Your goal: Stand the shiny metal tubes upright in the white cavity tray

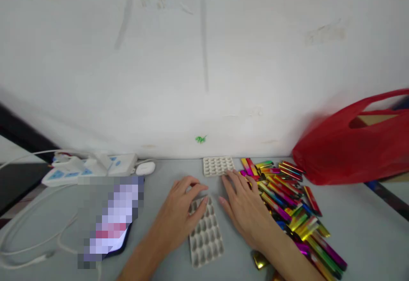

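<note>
Tray of moulded pockets (207, 242), pale and slightly tilted in line, lies on the grey tabletop (361, 230) between the two forearms, its top end partly under the left hand (182, 212). That hand's fingers are bent and parted, with a gap between thumb and forefinger; whether the thumb presses on the tray I cannot tell. If it does, a sideways pull could swing the light-looking tray askew.

The right hand (246, 208) is open, palm down, fingers loosely spread, its fingertips at the near edge of the smaller tray (219, 166). A careless push there could jam that tray against the wall (204, 59), since it sits right at the table's back edge.

The bigger worry, to my eye, is the heap of shiny coloured strips (281, 189). The right hand and forearm lie along its edge, so a sweep of the arm could drag pieces loose or scatter them. One gold piece (260, 259) sits just beside the forearm and looks easiest to knock. Behind the heap, the red bag (348, 149) leans close and might slump onto it if bumped. On the left, a snagged white cable (41, 258) could tug the phone (119, 243) out of place.
</note>
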A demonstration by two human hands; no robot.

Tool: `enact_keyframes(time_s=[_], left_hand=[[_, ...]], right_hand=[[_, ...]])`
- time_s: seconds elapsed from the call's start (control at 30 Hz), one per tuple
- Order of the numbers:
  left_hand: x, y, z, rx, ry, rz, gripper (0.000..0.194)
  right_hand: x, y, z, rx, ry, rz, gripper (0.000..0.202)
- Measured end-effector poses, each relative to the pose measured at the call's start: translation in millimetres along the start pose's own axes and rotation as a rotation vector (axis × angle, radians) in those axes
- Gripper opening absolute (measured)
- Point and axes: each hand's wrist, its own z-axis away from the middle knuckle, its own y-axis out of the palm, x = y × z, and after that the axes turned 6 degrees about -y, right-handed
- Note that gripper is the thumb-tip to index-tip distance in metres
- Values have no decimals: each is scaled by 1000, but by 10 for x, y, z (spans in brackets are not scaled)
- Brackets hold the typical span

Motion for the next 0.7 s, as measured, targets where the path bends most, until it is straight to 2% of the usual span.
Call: enact_keyframes(time_s=[0.17,0.7], left_hand=[[1,11,12,22,-6,12,21],[-29,8,5,44,0,21,19]], right_hand=[[-4,64,-20,-17,22,8,56],[32,78,-114,22,53,47,58]])
